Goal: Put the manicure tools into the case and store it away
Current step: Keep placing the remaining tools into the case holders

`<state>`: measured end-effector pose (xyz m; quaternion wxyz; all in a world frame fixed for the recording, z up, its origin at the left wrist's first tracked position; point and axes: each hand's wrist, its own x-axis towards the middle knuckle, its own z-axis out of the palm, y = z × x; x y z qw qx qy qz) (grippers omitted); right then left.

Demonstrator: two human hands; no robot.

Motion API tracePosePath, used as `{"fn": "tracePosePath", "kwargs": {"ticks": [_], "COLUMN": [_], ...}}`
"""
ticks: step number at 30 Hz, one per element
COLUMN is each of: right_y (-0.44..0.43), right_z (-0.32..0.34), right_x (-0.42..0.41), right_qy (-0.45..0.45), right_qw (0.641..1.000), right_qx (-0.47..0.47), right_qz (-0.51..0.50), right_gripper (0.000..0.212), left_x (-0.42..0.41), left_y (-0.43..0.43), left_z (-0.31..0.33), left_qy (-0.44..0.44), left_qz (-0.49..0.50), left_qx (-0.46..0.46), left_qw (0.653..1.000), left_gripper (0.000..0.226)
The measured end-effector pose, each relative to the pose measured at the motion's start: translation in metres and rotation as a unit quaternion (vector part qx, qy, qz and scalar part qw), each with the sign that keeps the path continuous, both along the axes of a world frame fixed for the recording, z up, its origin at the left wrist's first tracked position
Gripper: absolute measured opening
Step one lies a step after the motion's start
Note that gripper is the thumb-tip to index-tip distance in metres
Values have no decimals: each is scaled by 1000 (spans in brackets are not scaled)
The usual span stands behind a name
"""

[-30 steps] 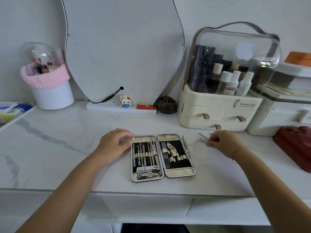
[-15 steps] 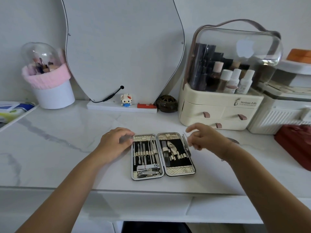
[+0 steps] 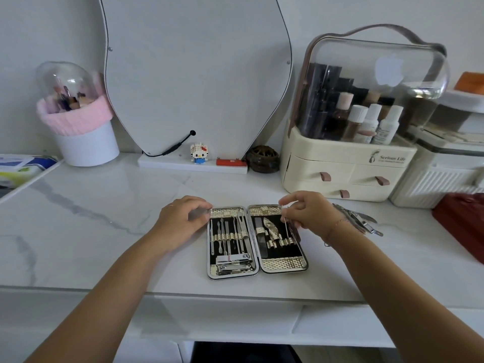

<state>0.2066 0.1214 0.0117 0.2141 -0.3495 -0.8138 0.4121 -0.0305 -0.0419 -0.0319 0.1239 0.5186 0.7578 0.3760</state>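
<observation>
The manicure case lies open flat on the white marble counter, with several metal tools strapped into both black-lined halves. My left hand rests on the counter against the case's left edge, fingers curled at its top corner. My right hand hovers over the right half's upper right corner and pinches a thin metal tool that points down into the case. A few loose metal tools lie on the counter to the right of the case, behind my right wrist.
A cream cosmetic organizer with drawers stands behind the case to the right. A dark red box sits at the far right. A wavy mirror, a small figurine and a pink-rimmed white pot line the back.
My right hand has gone from the loose tools on the right to the case's right half, now pinching a thin tool. My left hand has stayed at the case's left edge.
</observation>
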Motion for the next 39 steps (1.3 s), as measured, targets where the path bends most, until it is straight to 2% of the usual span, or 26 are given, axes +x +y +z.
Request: {"fn": "tracePosePath", "kwargs": {"ticks": [6, 11, 14, 18, 24, 29, 34, 37, 39], "right_y": [4, 7, 7, 5, 2, -5, -11, -11, -5], "right_z": [-5, -6, -8, -8, -10, -13, -16, -19, -18], "right_x": [-4, -5, -5, -3, 9, 22, 29, 31, 38], "right_qy": [14, -9, -38, -49, -58, -92, -123, -99, -73], "right_qw": [1000, 1000, 997, 994, 991, 972, 953, 957, 960], "right_qx": [8, 26, 69, 88, 106, 198, 256, 257, 265], "right_qz": [-19, 7, 27, 28, 51, 89, 102, 92, 49], "right_gripper": [13, 7, 7, 24, 29, 47, 29, 30, 32], "left_x": [0, 1, 2, 2, 0, 0, 0, 0, 1], "left_y": [-1, -1, -1, -1, 0, -1, -1, -2, -2], "left_z": [1, 2, 2, 2, 1, 0, 1, 1, 2], "left_qy": [5, 3, 4, 4, 4, 4, 4, -1, 0], "left_qz": [2, 5, 5, 5, 3, 2, 0, -1, -3], "left_qx": [-2, 3, 4, 4, 5, 6, 2, 0, 1], "left_qw": [1000, 1000, 1000, 1000, 1000, 1000, 1000, 1000, 1000], "left_gripper": [20, 20, 21, 21, 20, 19, 20, 19, 18]}}
